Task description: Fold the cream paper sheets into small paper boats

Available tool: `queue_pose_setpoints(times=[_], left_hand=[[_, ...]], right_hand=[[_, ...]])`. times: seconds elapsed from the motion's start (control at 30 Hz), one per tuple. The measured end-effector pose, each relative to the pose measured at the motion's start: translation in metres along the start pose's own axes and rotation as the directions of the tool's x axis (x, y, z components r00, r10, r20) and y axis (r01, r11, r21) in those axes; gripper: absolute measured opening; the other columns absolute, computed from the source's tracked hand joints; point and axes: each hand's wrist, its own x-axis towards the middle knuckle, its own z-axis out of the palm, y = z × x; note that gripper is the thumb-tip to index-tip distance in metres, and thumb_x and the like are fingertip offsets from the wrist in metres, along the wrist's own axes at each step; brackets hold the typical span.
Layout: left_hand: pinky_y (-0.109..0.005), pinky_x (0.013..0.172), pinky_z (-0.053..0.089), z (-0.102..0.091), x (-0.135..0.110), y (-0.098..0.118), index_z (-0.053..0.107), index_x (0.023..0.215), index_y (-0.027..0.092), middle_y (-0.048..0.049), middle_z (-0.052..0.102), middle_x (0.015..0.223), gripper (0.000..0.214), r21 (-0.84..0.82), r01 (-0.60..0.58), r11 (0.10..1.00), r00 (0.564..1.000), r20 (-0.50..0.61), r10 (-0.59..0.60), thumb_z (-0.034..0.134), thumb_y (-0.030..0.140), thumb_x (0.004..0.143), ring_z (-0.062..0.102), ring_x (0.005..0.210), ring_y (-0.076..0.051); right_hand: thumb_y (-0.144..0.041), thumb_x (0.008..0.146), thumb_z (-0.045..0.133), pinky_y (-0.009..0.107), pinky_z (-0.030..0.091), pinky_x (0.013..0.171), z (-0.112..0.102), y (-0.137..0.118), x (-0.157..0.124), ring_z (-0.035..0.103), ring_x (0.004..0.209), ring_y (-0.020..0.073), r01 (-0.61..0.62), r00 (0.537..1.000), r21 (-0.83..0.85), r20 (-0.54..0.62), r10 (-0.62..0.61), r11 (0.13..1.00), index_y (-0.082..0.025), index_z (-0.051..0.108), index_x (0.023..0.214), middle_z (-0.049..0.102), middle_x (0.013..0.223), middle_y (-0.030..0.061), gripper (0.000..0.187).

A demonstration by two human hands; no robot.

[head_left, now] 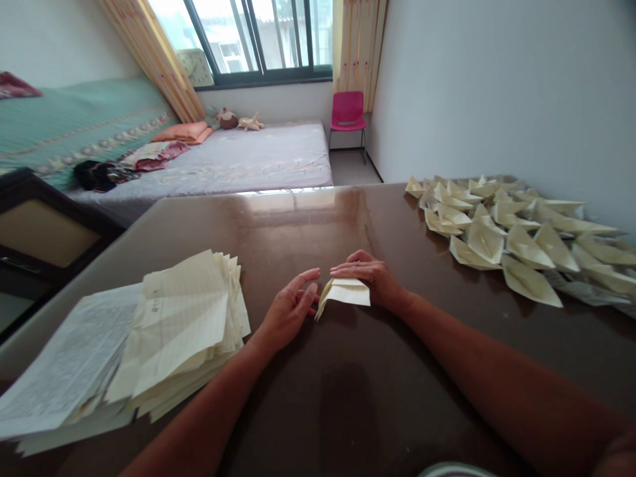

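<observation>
- Cream paper, a half-folded piece [345,293], lying flat on the dark brown counter [318,397], directly under the right fingers and just to the right of the left fingertips.
- Right hand [370,275]: laid flat on the far edge of the piece, fingers [348,268] straight and close together, pressing down rather than pinching; no grip around anything.
- Left hand [288,311]: loosely open, fingers spread and slightly curled, tips at or just short of the pointed left corner of the piece; contact hard to tell; nothing held.
- Well out to the left of the left fingers: a fanned stack of flat sheets [163,331], same cream stock, some printed or lined, not yet folded.
- Well out to the right of the right fingers, against the wall [497,86]: a heap of finished paper boats [517,232], many, overlapping one another.
- Judging by the two piles: a good deal already folded, a thick stack left to go, and the piece under the fingers somewhere in the middle of its folds, with creases set but no boat shape yet.
- Beyond the fingertips, past the far edge of the counter: a bed [248,159] with clothes [104,173] on it, a pink chair [348,112] by the curtain [358,46], a window [258,33] above.
</observation>
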Motion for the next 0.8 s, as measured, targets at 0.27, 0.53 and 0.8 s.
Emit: queue_pose_setpoints(times=[0.27, 0.53, 0.8], left_hand=[[-0.021, 0.060, 0.046, 0.002, 0.000, 0.004, 0.052, 0.126, 0.018, -0.0078, 0.063, 0.108, 0.056, -0.353, 0.139, 0.925, 0.990, 0.067, -0.123, 0.064, 0.046, 0.080, 0.060, 0.074, -0.011], [-0.027, 0.078, 0.049, -0.003, 0.004, -0.001, 0.072, 0.092, 0.016, -0.0064, 0.067, 0.099, 0.025, -0.056, -0.035, 0.998, 0.997, -0.073, 0.031, 0.065, 0.037, 0.080, 0.062, 0.089, -0.017], [-0.033, 0.092, 0.050, 0.001, 0.003, -0.014, 0.073, 0.089, 0.021, -0.0057, 0.064, 0.108, 0.017, 0.428, -0.229, 0.874, 0.947, -0.112, 0.303, 0.057, 0.020, 0.084, 0.062, 0.096, -0.016]], right_hand=[[-0.038, 0.086, 0.061, 0.036, 0.050, 0.085, -0.001, -0.001, -0.002, 0.059, 0.094, 0.0193, 0.001, 1.000, 0.029, -0.029, -0.001, 1.000, -0.023, 0.070, 0.106, 0.071, 0.110, 0.0064, 0.027], [-0.030, 0.086, 0.061, 0.035, 0.049, 0.089, 0.001, 0.004, -0.001, 0.057, 0.099, 0.0185, 0.019, 0.997, 0.009, 0.073, -0.020, 1.000, -0.022, 0.070, 0.108, 0.070, 0.113, 0.0060, 0.024], [-0.015, 0.093, 0.045, 0.033, 0.049, 0.091, 0.006, 0.011, -0.002, 0.060, 0.099, 0.0146, 0.016, 0.989, -0.065, 0.148, -0.006, 0.998, -0.022, 0.070, 0.104, 0.069, 0.113, 0.0041, 0.029]])
